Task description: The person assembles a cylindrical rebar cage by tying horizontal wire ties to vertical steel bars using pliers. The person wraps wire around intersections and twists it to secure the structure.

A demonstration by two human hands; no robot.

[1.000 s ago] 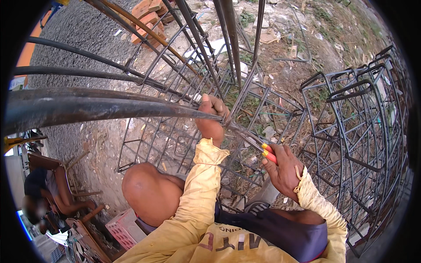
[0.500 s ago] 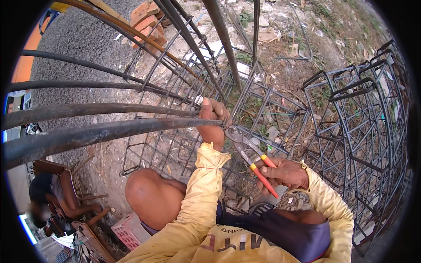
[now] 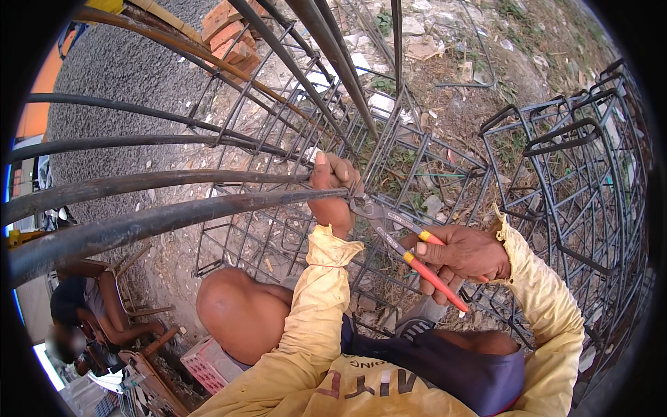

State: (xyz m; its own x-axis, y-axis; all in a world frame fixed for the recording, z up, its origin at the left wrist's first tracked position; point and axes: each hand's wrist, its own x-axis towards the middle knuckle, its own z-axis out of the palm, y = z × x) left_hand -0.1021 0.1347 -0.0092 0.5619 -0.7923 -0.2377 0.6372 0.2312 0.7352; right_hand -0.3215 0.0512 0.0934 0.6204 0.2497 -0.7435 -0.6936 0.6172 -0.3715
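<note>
My left hand (image 3: 335, 175) is closed on a steel rebar (image 3: 174, 219) where it meets thinner bars of a cage, its thumb pointing up. Just beside that fist, the jaws of steel pincers (image 3: 381, 221) with red and yellow handles sit at the bar crossing. In my right hand (image 3: 467, 256) are the handles, spread somewhat apart, with the fingers curled about them. Whether the jaws bite on a tie wire is too small to tell. The rebar cage (image 3: 417, 174) spreads beneath both hands.
Long rebars (image 3: 125, 182) fan out to the left. Another cage of bent bars (image 3: 556, 153) stands at right. Bricks (image 3: 233, 38) are stacked beyond a gravel heap (image 3: 104, 62). A pink crate (image 3: 208, 361) is by my left knee. Another person (image 3: 90, 299) sits at lower left.
My right hand has shifted to the right with the pincer handles, and the pincers have turned slightly. Their jaws stay at the same crossing. My left hand keeps its hold.
</note>
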